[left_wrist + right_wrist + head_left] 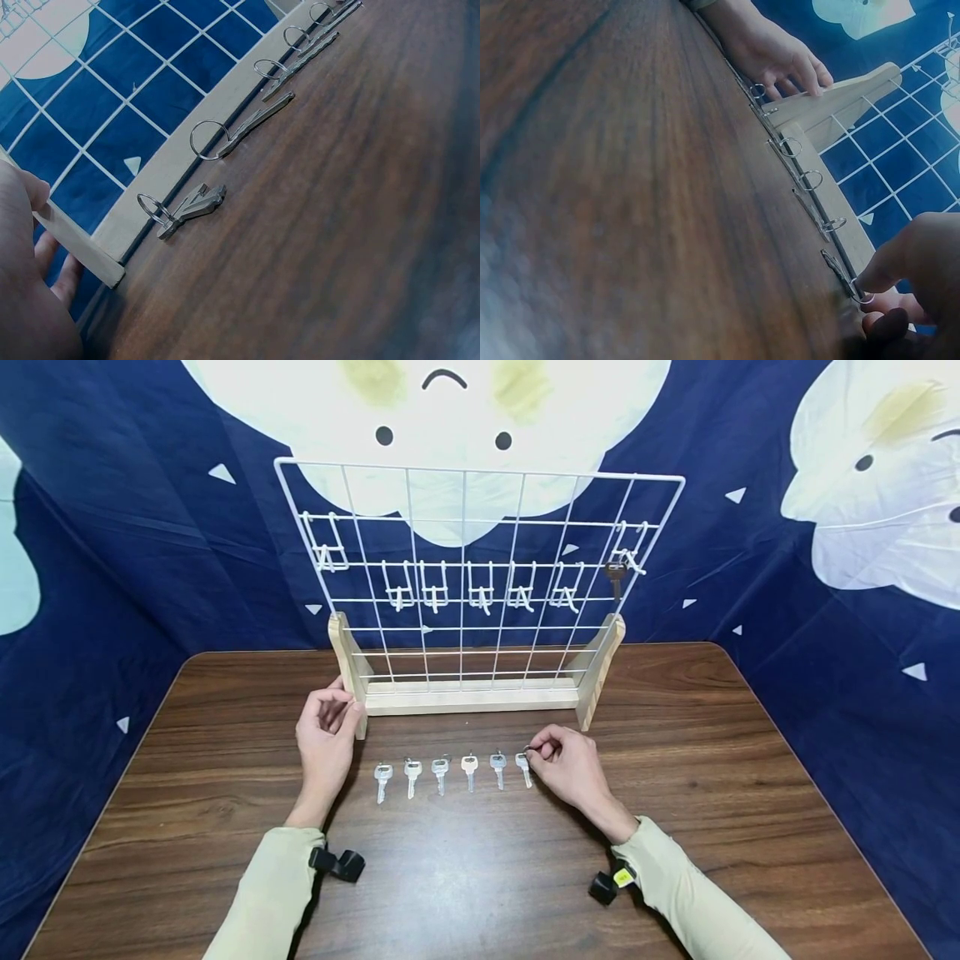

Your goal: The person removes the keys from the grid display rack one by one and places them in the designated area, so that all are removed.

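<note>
My left hand (324,735) grips the left wooden leg (348,668) of a white wire grid rack (465,564), thumb in front and other fingers behind. In the left wrist view that hand (34,270) lies at the end of the wooden base. My right hand (572,767) pinches the split ring of the rightmost silver key (524,768), whose blade lies at the tabletop. In the right wrist view, thumb and finger meet at this ring (862,294). Several other silver keys (469,767), each with a ring, lie in a row to its left.
A dark key (616,578) hangs from the hook at the rack's upper right. Several white wire hooks (480,593) line the grid, another (326,552) sits upper left. The rack stands on a brown wooden table (465,877) before a blue cloud-print cloth (150,527).
</note>
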A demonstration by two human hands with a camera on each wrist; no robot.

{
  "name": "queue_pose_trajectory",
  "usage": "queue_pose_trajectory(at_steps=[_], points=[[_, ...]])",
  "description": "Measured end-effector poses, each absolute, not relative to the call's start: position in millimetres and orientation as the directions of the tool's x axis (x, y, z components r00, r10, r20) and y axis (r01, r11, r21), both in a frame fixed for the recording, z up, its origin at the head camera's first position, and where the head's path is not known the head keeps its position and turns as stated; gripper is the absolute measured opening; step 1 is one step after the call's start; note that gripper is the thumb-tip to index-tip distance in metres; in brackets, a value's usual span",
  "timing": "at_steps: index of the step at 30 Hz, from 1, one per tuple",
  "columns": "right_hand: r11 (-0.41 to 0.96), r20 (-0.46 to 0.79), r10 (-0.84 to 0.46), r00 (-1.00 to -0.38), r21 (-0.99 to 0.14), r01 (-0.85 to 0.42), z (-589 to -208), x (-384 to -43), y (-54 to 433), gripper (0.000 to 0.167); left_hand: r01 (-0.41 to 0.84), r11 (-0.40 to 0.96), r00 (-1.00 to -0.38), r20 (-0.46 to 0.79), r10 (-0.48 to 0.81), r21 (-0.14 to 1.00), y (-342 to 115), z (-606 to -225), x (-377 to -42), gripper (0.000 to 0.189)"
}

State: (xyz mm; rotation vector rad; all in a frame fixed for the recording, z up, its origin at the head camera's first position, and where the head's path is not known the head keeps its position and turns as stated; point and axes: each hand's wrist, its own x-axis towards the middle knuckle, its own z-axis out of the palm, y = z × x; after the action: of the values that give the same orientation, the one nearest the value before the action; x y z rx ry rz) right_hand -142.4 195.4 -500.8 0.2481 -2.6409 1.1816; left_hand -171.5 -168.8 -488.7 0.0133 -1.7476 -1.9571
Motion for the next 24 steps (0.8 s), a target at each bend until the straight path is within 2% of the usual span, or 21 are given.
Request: queue_pose_trajectory(at_steps=[10, 14, 20, 24], points=[[0.708, 0.263, -0.050, -0.963, -0.671, -0.220, -520, -153, 202, 0.012, 0.348, -0.041, -0.875, 0.308, -0.373, 0.937, -169, -488, -172, 0.021], [0.692, 0.257, -0.038, -0.966, -0.690, -0.211, -524, -156, 204, 0.011, 0.353, -0.038, -0.871, 0.314, -0.377, 0.935, -169, -489, -173, 0.021], [0.592, 0.284, 0.002, -0.959, -0.773, -0.227, -504, -147, 196, 0.005, 0.346, -0.039, -0.873, 0.306, -0.381, 0.938, -170, -490, -174, 0.020], [0.542, 0.229, 0.064, -0.971, -0.826, -0.159, -486, -139, 188, 0.008, 0.338, -0.039, -0.875, 0.299, -0.380, 0.940, -169, -491, -174, 0.019]])
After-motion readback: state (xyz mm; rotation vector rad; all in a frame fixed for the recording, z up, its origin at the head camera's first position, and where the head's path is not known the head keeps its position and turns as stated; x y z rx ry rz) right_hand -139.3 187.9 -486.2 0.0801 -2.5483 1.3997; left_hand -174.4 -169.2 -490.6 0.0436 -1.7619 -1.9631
